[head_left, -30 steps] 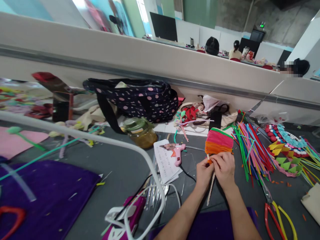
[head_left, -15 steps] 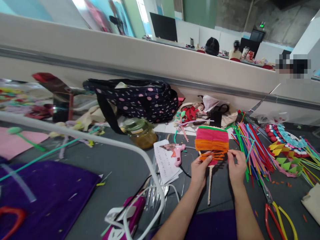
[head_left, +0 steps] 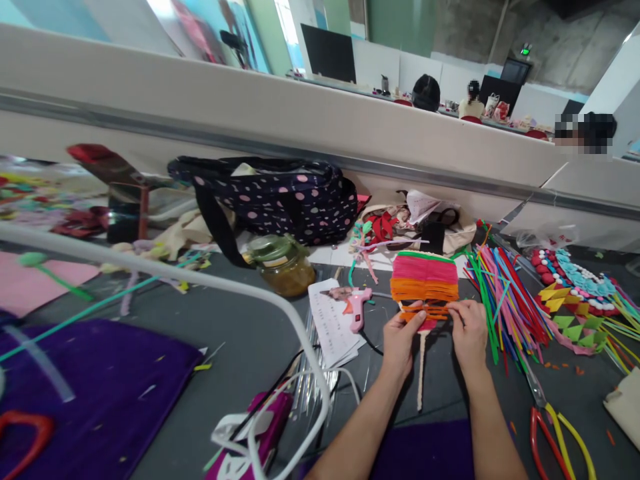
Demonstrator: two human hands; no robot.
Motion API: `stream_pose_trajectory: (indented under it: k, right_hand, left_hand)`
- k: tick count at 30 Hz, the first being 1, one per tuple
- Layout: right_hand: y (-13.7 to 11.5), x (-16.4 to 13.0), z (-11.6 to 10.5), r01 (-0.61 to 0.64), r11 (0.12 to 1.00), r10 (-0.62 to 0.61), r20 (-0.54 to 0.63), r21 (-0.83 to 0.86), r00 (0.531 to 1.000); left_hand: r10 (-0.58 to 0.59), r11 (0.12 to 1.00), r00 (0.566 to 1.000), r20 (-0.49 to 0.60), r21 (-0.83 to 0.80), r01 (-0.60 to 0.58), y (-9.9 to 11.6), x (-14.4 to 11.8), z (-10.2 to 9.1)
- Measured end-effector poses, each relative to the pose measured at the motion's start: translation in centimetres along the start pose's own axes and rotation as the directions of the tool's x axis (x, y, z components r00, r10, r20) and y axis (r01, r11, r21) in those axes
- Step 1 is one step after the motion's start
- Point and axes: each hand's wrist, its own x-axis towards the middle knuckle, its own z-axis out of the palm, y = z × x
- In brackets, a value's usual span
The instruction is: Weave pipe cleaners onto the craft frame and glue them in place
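Observation:
A small hand fan [head_left: 424,269] of pipe cleaners stands tilted up over the table, banded green, pink and orange, with dark gaps between its lower orange rows. A cream wrapped handle [head_left: 421,373] runs down from it. My left hand [head_left: 401,337] is closed on the fan's lower left edge, thumb across the front. At the lower right edge, my right hand [head_left: 469,330] pinches the end of an orange pipe cleaner [head_left: 440,312]. Beside the right hand lies a heap of coloured pipe cleaners [head_left: 510,293]. A pink glue gun [head_left: 356,310] rests left of the fan.
Pliers [head_left: 543,413] with red and yellow handles lie at right, below beaded craft pieces [head_left: 575,287]. A glass jar [head_left: 283,263] and dotted bag [head_left: 270,200] stand at the back. A white tube [head_left: 240,287] arches across the left. Printed paper [head_left: 333,327] lies under the glue gun.
My right hand has moved slightly left and its fingertips now reach onto the fan's right edge. The left hand keeps its hold.

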Motion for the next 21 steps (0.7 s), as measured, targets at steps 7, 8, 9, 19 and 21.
stream_pose_trajectory:
  k: [7, 8, 9, 19, 21]
  right_hand:
    - [-0.4, 0.0, 0.1, 0.03, 0.999, -0.03, -0.001, 0.027, 1.0]
    - [-0.5, 0.0, 0.1, 0.032, 0.999, -0.032, -0.008, 0.026, 0.999]
    - [-0.6, 0.0, 0.1, 0.032, 0.999, -0.032, -0.013, 0.026, 0.999]
    - [-1.0, 0.1, -0.2, 0.032, 0.999, -0.031, 0.093, -0.01, 0.995]
    - [-0.8, 0.0, -0.1, 0.043, 0.999, -0.042, 0.118, -0.001, 0.992]
  left_hand:
    - [0.023, 0.995, 1.0, 0.007, 0.099, -0.023, 0.0, -0.2, 0.1]
    - [0.03, 0.993, 1.0, 0.005, 0.111, -0.031, -0.1, -0.2, 0.1]
    - [0.038, 0.992, 0.999, 0.004, 0.118, -0.038, -0.1, -0.2, 0.1]
    - [0.025, 1.0, 0.999, -0.024, -0.004, -0.025, 0.1, -0.2, 0.2]
    - [0.014, 0.999, 0.999, -0.033, -0.028, -0.015, 0.0, -0.1, 0.1]
